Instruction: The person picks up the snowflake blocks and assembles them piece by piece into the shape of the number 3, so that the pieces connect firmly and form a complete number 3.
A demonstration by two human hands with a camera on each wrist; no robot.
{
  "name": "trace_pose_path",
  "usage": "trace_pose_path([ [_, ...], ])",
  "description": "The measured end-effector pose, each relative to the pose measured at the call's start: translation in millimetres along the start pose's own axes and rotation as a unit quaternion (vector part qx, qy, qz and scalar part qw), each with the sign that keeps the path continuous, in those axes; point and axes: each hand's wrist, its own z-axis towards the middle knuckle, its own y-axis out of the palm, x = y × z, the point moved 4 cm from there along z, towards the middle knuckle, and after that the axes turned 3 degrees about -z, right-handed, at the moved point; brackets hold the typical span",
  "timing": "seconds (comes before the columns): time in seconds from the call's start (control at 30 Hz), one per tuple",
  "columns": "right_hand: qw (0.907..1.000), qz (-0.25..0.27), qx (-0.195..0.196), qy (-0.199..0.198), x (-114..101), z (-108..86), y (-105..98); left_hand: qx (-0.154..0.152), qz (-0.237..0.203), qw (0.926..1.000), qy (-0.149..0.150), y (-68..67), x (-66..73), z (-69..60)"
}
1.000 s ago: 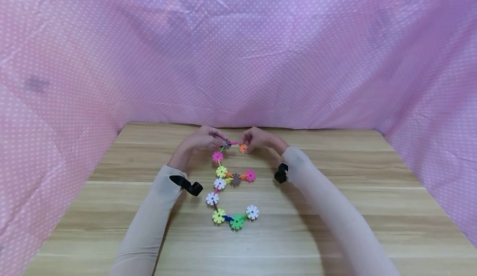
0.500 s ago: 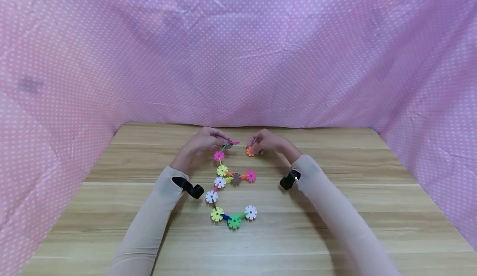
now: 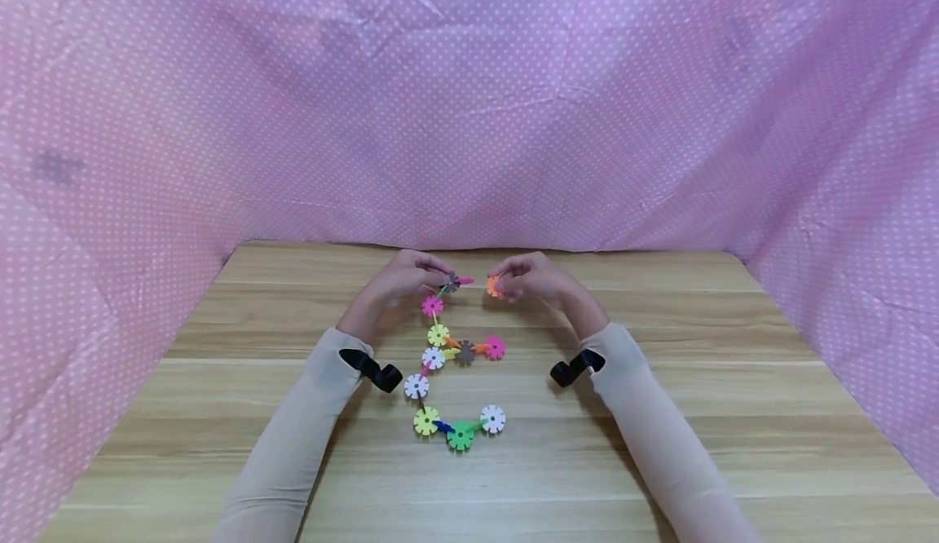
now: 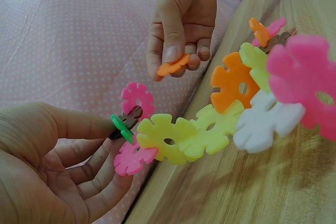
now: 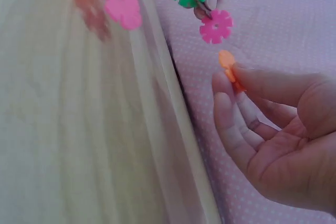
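Note:
A chain of slotted plastic snowflake discs lies across the table, with a branch in its middle and a bend at the near end. At its far end my left hand (image 3: 406, 275) pinches the brown disc (image 4: 131, 116) between thumb and fingers. A green disc (image 4: 122, 128) and a pink disc (image 5: 216, 26) are slotted onto that brown one; the pink one points right. My right hand (image 3: 539, 278) pinches an orange disc (image 5: 228, 72) by its edge, a small gap to the right of the pink disc. The two do not touch.
The wooden table (image 3: 623, 461) carries the chain's other discs, among them a white disc (image 3: 416, 386), a green disc (image 3: 460, 435) and the branch's pink disc (image 3: 495, 348). A pink dotted cloth (image 3: 469, 119) hangs close behind the table's far edge.
My right hand has drawn right, away from the chain's end, carrying the orange disc, and its wrist has turned. My left hand keeps its pinch, shifted very slightly right.

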Motion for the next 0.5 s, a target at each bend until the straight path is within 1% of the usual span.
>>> trace_pose_path([
  [0.1, 0.9992, 0.035, 0.019, 0.001, 1.0, 1.5, 3.0, 0.000, -0.001, 1.0000, 0.000, -0.1, -0.7, -0.1],
  [0.23, 0.9955, 0.085, 0.042, -0.001, 2.9, 2.9, 9.0, 0.001, 0.002, 1.0000, 0.001, 0.7, -1.4, 0.3],
  [0.37, 0.9923, 0.111, 0.054, -0.008, 2.6, 3.4, 13.7, 0.005, 0.003, 1.0000, 0.003, 1.2, -1.7, 1.3],
  [0.5, 0.9907, 0.123, 0.057, -0.010, 1.1, 2.5, 15.6, 0.008, 0.007, 0.9999, 0.003, 1.9, -1.3, 1.7],
])
